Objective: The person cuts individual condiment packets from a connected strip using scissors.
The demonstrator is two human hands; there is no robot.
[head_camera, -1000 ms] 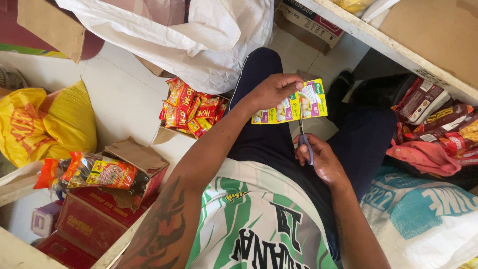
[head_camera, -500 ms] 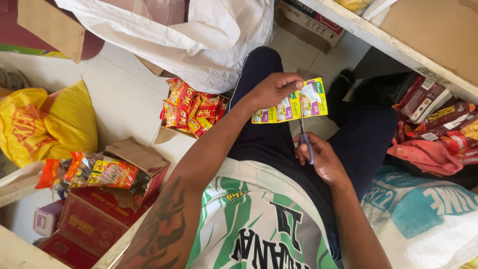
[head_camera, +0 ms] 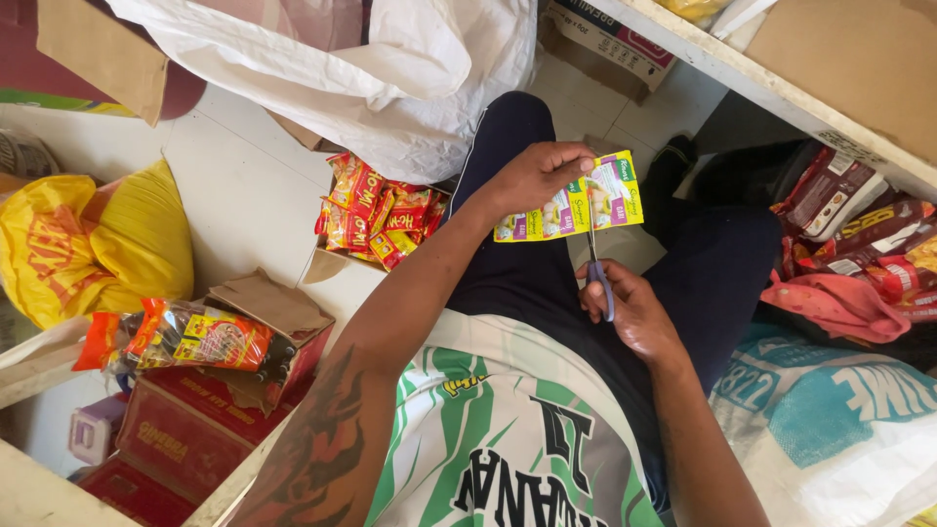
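While left hand (head_camera: 532, 176) pinches sachet strip (head_camera: 576, 200) crosswise, right hand (head_camera: 630, 312) grips scissors (head_camera: 597, 268), blades upward.

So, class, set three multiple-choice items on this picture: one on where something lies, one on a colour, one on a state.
1. Where do the red snack packets lie?
A. in a carton on the floor tiles, left of the person's knee
B. on the shelf
C. in the yellow bag

2. What colour are the handles of the scissors?
A. red
B. purple-blue
C. black

3. How is the strip of yellow-green sachets held?
A. lying on the floor
B. tucked under an arm
C. held up by the left hand

Answers: 1 A, the packets sit in the open carton; 2 B, the loops in the right hand show it; 3 C, fingers pinch its top edge.
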